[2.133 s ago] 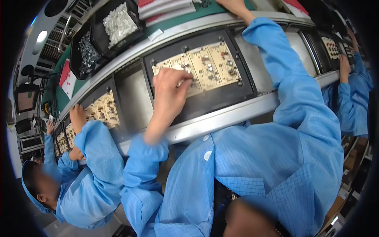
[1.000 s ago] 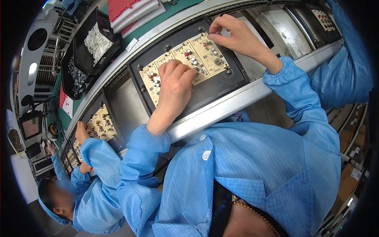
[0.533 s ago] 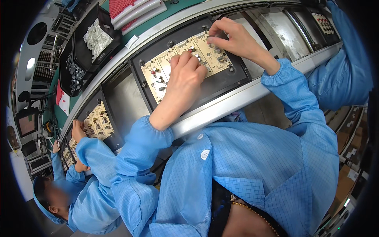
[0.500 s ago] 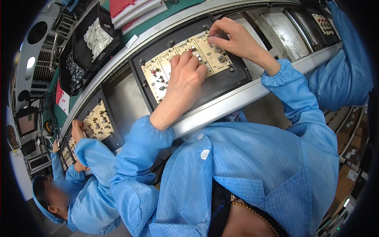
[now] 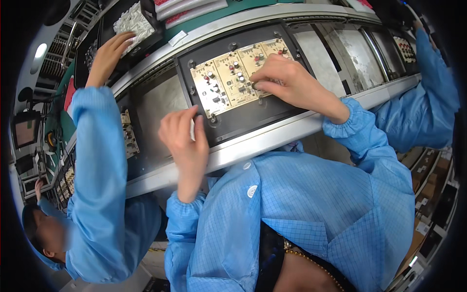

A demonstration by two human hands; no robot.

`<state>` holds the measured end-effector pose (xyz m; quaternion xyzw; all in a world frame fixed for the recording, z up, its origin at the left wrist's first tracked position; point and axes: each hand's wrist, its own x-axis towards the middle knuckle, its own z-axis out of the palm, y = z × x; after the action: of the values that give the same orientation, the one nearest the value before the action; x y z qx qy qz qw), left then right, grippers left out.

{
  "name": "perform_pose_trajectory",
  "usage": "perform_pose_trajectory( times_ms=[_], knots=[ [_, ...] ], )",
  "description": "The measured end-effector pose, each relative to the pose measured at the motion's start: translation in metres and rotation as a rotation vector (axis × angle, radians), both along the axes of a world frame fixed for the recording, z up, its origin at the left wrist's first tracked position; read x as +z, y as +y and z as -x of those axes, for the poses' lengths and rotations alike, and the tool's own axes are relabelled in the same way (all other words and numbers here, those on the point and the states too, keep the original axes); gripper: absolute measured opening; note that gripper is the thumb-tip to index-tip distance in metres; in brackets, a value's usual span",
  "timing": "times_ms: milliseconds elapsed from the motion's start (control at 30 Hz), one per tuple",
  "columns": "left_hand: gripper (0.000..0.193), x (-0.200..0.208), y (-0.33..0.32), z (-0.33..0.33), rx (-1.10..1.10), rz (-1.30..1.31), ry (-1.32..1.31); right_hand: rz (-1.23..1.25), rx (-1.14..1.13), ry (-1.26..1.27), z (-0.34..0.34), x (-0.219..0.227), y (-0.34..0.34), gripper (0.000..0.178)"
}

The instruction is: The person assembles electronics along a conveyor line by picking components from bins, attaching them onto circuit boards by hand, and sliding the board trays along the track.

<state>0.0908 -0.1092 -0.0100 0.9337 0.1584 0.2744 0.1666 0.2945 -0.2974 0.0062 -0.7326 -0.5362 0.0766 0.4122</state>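
Observation:
My right hand (image 5: 294, 82) is over the right part of the tan circuit board panel (image 5: 228, 101), thumb and fingers pinched low at its near edge. Something small and dark shows at its fingertips; its kind cannot be made out. The panel carries red, black and white components and lies in a black frame (image 5: 238, 120), held by dark round knobs. My left hand (image 5: 182, 138) is off the panel, by the frame's near left corner. Its fingers are curled, with a small white part (image 5: 193, 130) between thumb and fingers, slightly blurred.
At the left a co-worker's hand (image 5: 108, 56) reaches into a black bin of white parts (image 5: 135, 24). Silver conveyor rails (image 5: 262, 138) run along both sides of the frame. Beyond lie bagged red parts (image 5: 194, 13) on a green mat. Another blue sleeve (image 5: 413, 117) is at the right.
My left hand has left the panel, moving left and toward me. My right hand has come nearer along the panel. The panel and frame sit farther right. The co-worker's arm has reached up to the bin.

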Motion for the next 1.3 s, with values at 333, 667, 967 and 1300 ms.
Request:
perform_pose_trajectory(
  times_ms=[333, 667, 967, 1300],
  knots=[
    [0.019, -0.021, 0.012, 0.019, 0.060, 0.151, -0.133, 0.037, -0.021, -0.238, 0.013, -0.013, 0.019, 0.010],
    [0.017, -0.023, 0.013, 0.023, 0.047, 0.169, -0.147, 0.078, 0.020, -0.266, 0.011, -0.012, 0.023, 0.010],
    [0.016, -0.023, 0.025, 0.019, 0.011, 0.193, -0.152, 0.180, 0.107, -0.462, 0.007, 0.003, 0.034, 0.014],
    [0.015, -0.027, 0.020, 0.040, 0.004, 0.285, -0.177, 0.121, -0.252, -0.339, -0.173, 0.003, 0.097, 0.018]
  ],
)
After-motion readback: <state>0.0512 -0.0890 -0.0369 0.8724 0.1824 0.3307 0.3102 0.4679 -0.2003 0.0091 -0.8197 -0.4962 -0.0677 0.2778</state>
